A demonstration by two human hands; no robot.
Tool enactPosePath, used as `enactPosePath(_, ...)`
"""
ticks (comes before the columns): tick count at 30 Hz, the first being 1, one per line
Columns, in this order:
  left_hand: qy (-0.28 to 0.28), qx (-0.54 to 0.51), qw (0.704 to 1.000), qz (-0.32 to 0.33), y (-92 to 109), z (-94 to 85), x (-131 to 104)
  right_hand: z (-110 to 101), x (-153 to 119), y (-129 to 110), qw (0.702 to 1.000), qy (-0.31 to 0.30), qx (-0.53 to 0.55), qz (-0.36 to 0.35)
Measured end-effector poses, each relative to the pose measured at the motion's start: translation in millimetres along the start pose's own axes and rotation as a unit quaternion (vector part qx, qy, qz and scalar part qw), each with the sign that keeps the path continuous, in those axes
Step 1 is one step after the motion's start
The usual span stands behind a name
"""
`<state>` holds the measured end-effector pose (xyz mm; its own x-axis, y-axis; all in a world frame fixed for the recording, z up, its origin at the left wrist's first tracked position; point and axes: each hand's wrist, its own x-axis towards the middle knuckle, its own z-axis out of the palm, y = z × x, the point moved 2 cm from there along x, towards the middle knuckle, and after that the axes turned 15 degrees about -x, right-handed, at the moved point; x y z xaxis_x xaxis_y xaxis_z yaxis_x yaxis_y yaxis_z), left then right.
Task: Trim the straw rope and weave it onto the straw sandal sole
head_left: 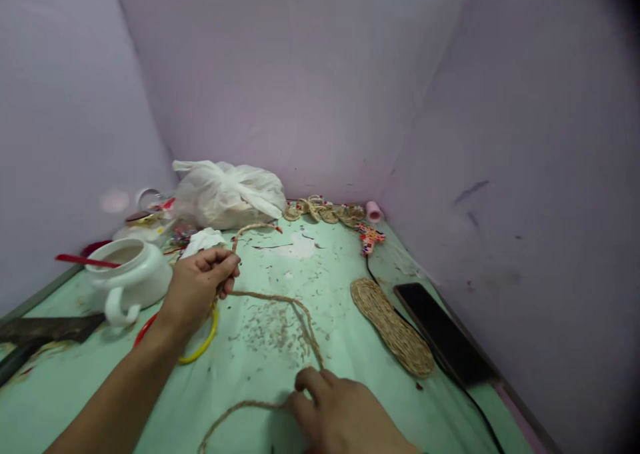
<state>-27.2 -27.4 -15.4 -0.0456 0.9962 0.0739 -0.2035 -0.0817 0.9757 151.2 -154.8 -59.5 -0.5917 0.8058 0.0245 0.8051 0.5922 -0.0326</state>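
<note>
A length of brown twisted rope (273, 298) runs between my two hands. My left hand (213, 273) is closed on it in a pinch, and a short end with a red tip sticks up beyond the fingers. Nearer to me, my right hand (335, 407) has its fingers curled round the same rope, which comes out again on its left and curves toward the front. Under my left wrist lie a yellow ring (203, 347) and part of a red one. A sole-shaped coiled rope piece (393, 327) rests to the right of my right hand.
At left stands a white pot (131, 274) with a red stick, beside dark scissors-like metal (50, 331). A tied white plastic bag (230, 194) and small coiled pieces (327, 213) line the back wall. A dark phone (443, 331) and cable lie right. Fibre scraps dot the green tabletop.
</note>
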Motion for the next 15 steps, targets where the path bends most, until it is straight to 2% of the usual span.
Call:
enactPosePath(1, 0.017, -0.027, 0.999, 0.012, 5, -4.8, 2, -1, 4, 4, 0.997, -0.056, -0.044, 0.0)
enactPosePath(3, 0.041, -0.063, 0.997, 0.028, 11, -12.0, 4, -3, 7, 8, 0.989, -0.115, -0.097, 0.007)
enactPosePath(5, 0.053, -0.08, 0.995, 0.03, 12, -15.6, 5, -4, 5, 8, 0.986, -0.132, -0.103, 0.017)
enactPosePath(8, 0.056, -0.094, 0.993, 0.037, 12, -16.5, 6, -14, 9, 14, 0.992, -0.114, -0.043, 0.021)
enactPosePath(10, 0.067, -0.101, 0.991, 0.054, 12, -16.3, 6, -35, 24, 32, 0.997, -0.066, 0.019, 0.039)
enactPosePath(12, 0.088, -0.108, 0.987, 0.083, 12, -16.8, 7, -66, 50, 64, 0.993, 0.016, 0.093, 0.077)
enactPosePath(13, 0.099, -0.109, 0.984, 0.099, 12, -17.2, 7, -85, 66, 85, 0.978, 0.092, 0.133, 0.131)
enactPosePath(14, 0.112, -0.11, 0.981, 0.116, 13, -17.7, 8, -104, 81, 109, 0.944, 0.2, 0.174, 0.198)
enactPosePath(15, 0.126, -0.109, 0.977, 0.132, 13, -18.3, 8, -120, 95, 131, 0.918, 0.262, 0.18, 0.237)
